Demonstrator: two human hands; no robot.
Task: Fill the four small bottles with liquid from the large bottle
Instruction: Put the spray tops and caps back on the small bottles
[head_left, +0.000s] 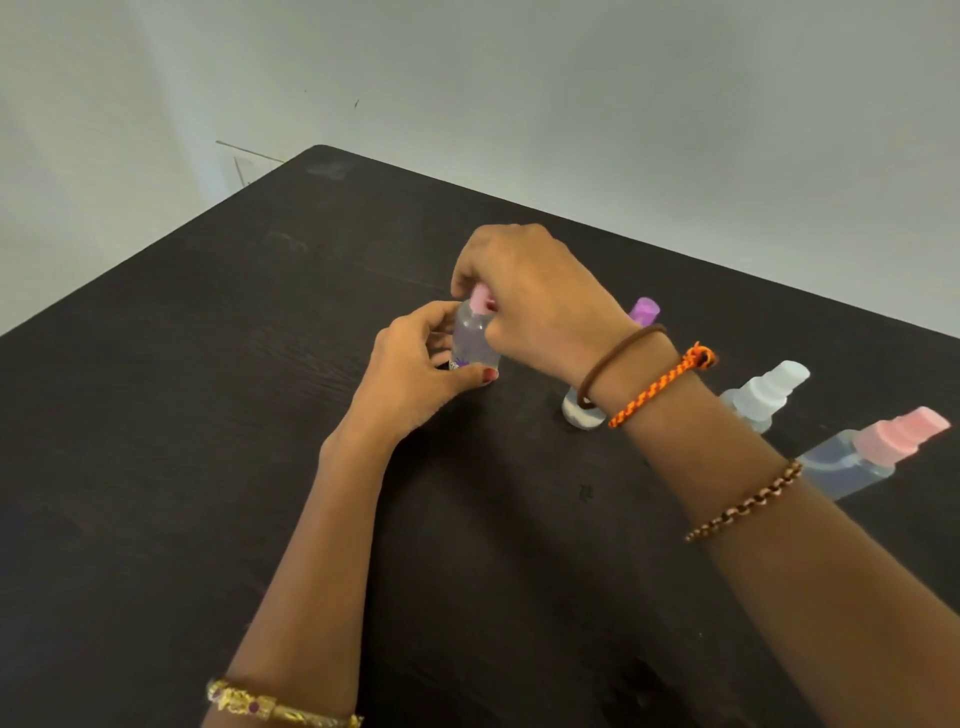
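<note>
The clear bottle (474, 338) is steadied upright by the left hand (415, 369); its pink cap (480, 301), pinched by the right hand (530, 296), should be turned squarely.

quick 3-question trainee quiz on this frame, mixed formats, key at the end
1. True or false: the left hand holds the body of the clear bottle while it stands on the dark table.
2. Multiple choice: the right hand's grip is on which part of that bottle? A) its base B) its pink cap C) its label
3. Fill in: of the three spray bottles to the right, the one nearest the right edge has a ____ top.

Key: 1 true; 2 B; 3 pink
</note>
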